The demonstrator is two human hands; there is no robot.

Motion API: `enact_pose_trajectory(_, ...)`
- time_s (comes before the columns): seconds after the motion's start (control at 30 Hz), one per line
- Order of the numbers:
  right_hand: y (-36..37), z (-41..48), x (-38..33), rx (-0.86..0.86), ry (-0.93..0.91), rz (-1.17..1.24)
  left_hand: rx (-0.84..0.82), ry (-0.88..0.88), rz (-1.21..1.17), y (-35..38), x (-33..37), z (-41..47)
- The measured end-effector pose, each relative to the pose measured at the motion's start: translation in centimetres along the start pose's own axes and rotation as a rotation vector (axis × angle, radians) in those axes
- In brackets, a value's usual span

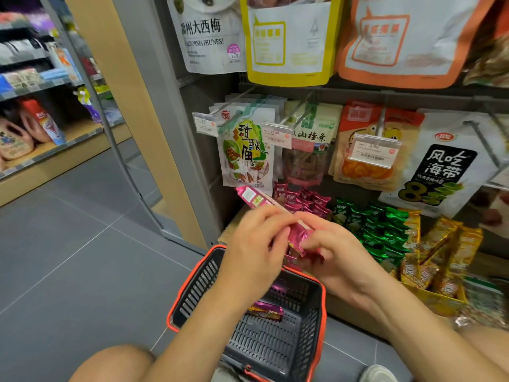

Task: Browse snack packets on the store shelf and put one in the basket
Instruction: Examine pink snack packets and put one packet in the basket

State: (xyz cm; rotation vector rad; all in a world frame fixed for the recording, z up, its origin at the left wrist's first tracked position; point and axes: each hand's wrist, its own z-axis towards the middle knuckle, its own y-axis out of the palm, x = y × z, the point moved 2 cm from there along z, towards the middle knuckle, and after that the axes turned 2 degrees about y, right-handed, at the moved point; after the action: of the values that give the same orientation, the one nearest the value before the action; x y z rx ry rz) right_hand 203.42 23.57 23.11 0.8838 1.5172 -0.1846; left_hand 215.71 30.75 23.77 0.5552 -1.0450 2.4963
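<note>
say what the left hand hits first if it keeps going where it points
Likely the pile of pink packets just behind the packet that the left hand holds; depth unclear.

place: retail shop, snack aisle
12 to 2 o'clock: snack bags hung on metal hooks, two rows
price tags: clipped on hook ends, one reads 3.90
3 o'clock, low: bulk green packets and gold packets
6 o'clock: orange-rimmed basket on the floor
10 o'clock: second shelf run with bottles, grey tiled aisle between
</note>
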Motion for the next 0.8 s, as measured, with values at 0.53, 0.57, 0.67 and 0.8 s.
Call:
enact_pose_trajectory(0.53, -1.1, -0.2, 0.9, -0.092, -0.237, -1.106, 0.286, -0.754, -0.824, -2.7, -3.0, 0.6)
enact_pose_trajectory(0.57, -1.1, -0.3, 0.7, -0.073, -0.277, -1.112, 0.334, -0.811, -0.845, -3.1, -3.7, 0.6)
enact_pose_trajectory(0.67, -1.6, -0.6, -0.2, 0.049, -0.401, -1.023, 0.404, -0.917, -0.78, -4.2, -6.0, 0.8)
enact_pose_trajectory(0.8, -2.3, -0.9, -1.4, 0.179, -0.409, -0.813, 0.321, -1.008, -0.665, -3.9, -7.4, 0.3)
